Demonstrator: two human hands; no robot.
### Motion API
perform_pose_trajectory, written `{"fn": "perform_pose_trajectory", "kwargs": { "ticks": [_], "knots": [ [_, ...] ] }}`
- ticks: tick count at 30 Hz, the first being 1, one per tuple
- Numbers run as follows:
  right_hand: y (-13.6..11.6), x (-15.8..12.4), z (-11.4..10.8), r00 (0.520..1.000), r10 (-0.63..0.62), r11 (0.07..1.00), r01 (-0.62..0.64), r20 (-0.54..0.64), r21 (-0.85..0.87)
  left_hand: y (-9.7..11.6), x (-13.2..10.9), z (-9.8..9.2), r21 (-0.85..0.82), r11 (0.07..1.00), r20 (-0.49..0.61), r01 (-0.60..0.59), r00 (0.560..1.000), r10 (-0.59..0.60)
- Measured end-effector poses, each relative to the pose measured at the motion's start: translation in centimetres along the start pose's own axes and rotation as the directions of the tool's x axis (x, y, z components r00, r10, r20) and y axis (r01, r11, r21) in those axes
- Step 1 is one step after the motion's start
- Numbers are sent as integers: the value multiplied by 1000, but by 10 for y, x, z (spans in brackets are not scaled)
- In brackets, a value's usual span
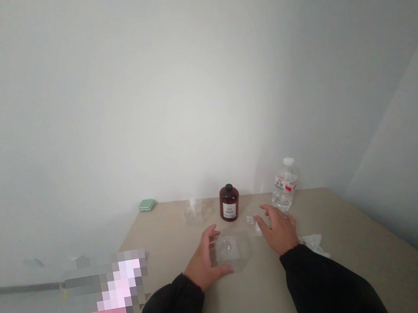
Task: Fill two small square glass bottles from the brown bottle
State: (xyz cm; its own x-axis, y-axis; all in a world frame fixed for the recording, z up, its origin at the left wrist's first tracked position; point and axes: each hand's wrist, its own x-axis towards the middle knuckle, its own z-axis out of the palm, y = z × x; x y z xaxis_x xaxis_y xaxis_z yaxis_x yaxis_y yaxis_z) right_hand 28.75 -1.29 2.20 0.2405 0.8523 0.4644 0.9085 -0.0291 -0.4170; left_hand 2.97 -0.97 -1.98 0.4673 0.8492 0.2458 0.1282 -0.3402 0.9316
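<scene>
Clear container [228, 252] stands on the beige table [250, 310], in front of the brown bottle [229, 204] and slightly to its left. Left hand [207, 259] curved round its left side in a wide C: thumb along the near edge, fingers at the far left corner, spread about as wide as the container itself. Gripping it, by the look of things; how hard the fingers press, cannot tell.

Right hand [279, 229] holds nothing visible. Thumb and index finger parted, palm down, a gap between the tips. Small clear piece [250, 220] just left of those tips; small white piece [259, 230] close below, partly hidden by the hand. Contact with the white piece uncertain.

Around: water bottle [284, 189] upright beyond the right hand; crumpled tissue [315, 243] by the right wrist; second clear container [194, 213] left of the brown bottle.
</scene>
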Motion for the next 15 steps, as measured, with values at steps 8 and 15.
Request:
{"fn": "perform_pose_trajectory", "kwargs": {
  "ticks": [8, 15],
  "knots": [
    [-52, 71, 19, 996, -74, 923, 52, 43, 381, -14, 3, -2, -66, 996, -10, -65, 998, 64],
    [-71, 111, 28, 983, -70, 924, -1, 172, 382, -15, 4, -2, -105, 993, -29, -61, 998, 58]
  ]
}}
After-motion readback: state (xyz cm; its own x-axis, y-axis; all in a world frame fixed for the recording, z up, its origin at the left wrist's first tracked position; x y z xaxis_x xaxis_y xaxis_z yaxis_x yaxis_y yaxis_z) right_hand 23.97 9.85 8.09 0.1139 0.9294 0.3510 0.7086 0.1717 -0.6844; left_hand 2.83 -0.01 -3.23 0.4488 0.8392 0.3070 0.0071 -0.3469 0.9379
